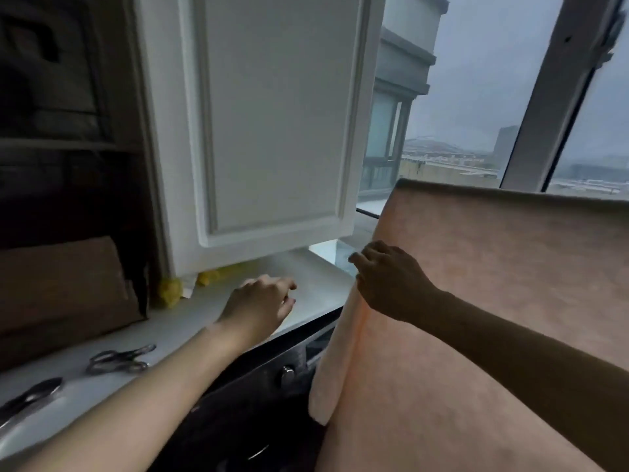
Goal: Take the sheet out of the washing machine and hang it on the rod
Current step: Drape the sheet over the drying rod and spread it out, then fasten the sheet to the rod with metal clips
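A peach-pink sheet [493, 301] hangs draped over a rod at the right, its top fold running from the middle to the right edge; the rod itself is hidden under the cloth. My right hand [388, 281] lies against the sheet's left edge with fingers loosely curled; whether it pinches the cloth I cannot tell. My left hand [262, 301] hovers over the white counter [316, 284], fingers relaxed and holding nothing. The dark washing machine [272, 376] with a round knob sits under the counter.
An open white cabinet door [269, 131] hangs just above the counter. Scissors [119, 361] and another metal tool [30, 396] lie on the counter at left, beside a brown box [64, 287] and yellow items [170, 294]. Windows [476, 97] stand behind the sheet.
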`<state>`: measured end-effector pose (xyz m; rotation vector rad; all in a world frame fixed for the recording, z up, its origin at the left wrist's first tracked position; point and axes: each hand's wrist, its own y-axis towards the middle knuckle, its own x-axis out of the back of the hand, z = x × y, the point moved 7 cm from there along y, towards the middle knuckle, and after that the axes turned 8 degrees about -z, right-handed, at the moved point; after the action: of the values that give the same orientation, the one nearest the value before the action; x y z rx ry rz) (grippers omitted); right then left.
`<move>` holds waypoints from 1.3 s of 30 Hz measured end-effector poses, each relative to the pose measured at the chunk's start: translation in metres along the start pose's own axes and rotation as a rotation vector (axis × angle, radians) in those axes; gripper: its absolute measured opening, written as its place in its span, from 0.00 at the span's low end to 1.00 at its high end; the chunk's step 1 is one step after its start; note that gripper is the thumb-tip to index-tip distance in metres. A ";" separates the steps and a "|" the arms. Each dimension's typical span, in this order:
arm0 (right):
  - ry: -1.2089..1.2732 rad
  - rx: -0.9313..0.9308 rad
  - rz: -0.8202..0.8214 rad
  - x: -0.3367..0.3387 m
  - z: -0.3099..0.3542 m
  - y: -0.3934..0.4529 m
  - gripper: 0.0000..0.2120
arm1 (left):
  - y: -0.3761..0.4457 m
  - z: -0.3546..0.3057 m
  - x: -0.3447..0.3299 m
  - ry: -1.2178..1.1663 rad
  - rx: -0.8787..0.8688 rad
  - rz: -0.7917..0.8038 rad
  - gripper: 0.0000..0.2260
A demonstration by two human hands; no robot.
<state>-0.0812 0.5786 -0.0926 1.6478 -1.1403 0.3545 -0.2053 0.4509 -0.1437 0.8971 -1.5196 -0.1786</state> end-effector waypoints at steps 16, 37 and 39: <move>0.497 0.242 0.192 -0.101 0.251 -0.016 0.10 | -0.226 0.179 0.045 0.266 0.464 0.087 0.09; 0.846 -0.174 0.441 -0.228 0.393 0.100 0.39 | -0.300 0.393 0.040 0.203 0.731 0.067 0.37; 0.869 -0.234 0.434 -0.238 0.393 0.102 0.39 | -0.306 0.398 0.038 0.163 0.800 0.052 0.39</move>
<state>-0.3995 0.3586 -0.3596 0.8550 -0.7989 1.0508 -0.4307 0.0629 -0.3732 1.4501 -1.4611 0.5699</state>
